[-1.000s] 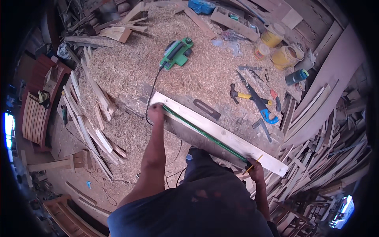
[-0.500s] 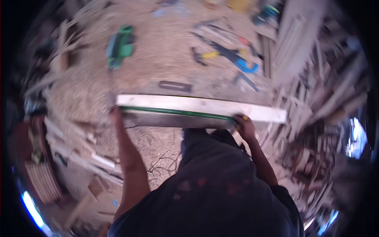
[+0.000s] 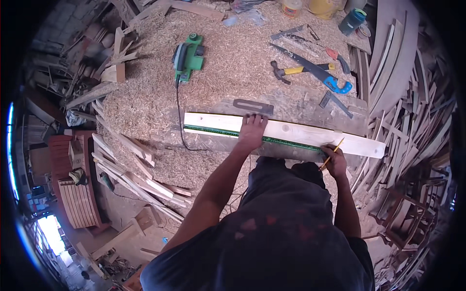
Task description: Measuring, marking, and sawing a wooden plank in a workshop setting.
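Note:
A pale planed board [image 3: 286, 128] lies across the bench in front of me. Along its near side runs a green measuring tape [image 3: 291, 143] with dark markings. My left hand [image 3: 252, 132] rests flat over the board's middle, fingers stretched toward its far edge, across the tape. Toward the right end, my right hand [image 3: 336, 162] closes round a yellow pencil [image 3: 333, 153], which slants up over the board. The right fingers also touch the tape's end; whether they grip it is hard to see. Just beyond the board sits a dark slotted flat piece [image 3: 253, 106].
Wood shavings cover the bench. A green electric planer [image 3: 189, 58] trails its cord at far left. A hammer [image 3: 296, 70], a blue-handled saw [image 3: 315, 70] and a try square [image 3: 336, 104] lie at far right. Scrap wood [image 3: 141, 169] stands left; more strips pile up right.
My left hand has moved from the board's left end to its middle and now lies flat there. My right hand stays near the tape's right end; the pencil shows clearly now.

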Motion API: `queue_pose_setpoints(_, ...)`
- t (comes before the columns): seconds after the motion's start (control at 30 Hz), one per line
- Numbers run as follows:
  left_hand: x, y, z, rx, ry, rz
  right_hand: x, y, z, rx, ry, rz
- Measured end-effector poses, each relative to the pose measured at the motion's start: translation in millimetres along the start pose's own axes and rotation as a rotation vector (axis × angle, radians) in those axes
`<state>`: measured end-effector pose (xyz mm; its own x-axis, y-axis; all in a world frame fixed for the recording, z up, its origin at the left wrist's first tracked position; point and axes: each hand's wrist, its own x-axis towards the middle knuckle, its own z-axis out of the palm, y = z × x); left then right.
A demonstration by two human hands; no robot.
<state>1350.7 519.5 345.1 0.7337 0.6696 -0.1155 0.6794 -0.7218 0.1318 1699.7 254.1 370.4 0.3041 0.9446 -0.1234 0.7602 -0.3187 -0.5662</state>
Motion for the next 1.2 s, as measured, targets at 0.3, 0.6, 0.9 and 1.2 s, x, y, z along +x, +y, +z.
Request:
queue_pose_setpoints(0.3, -14, -37, 28, -0.130, 0.085, 0.028, 2, 47, 2, -0.072, 0.003, -0.057)
queue_pose_setpoints(0.6, -15, -192, 20, 0.195, -0.016, -0.142, 71, 51, 25, -0.231, -0.151, 0.041)
queue_pose_setpoints(0.9, -8, -93, 9, 0.170, -0.250, -0.533, 15, 205, -75, -0.220, -0.080, -0.011)
queue_pose_setpoints(1.2, 38, 102, 48, 0.237, -0.039, -0.546, -11, 345, -180, -0.241, -0.161, 0.077)
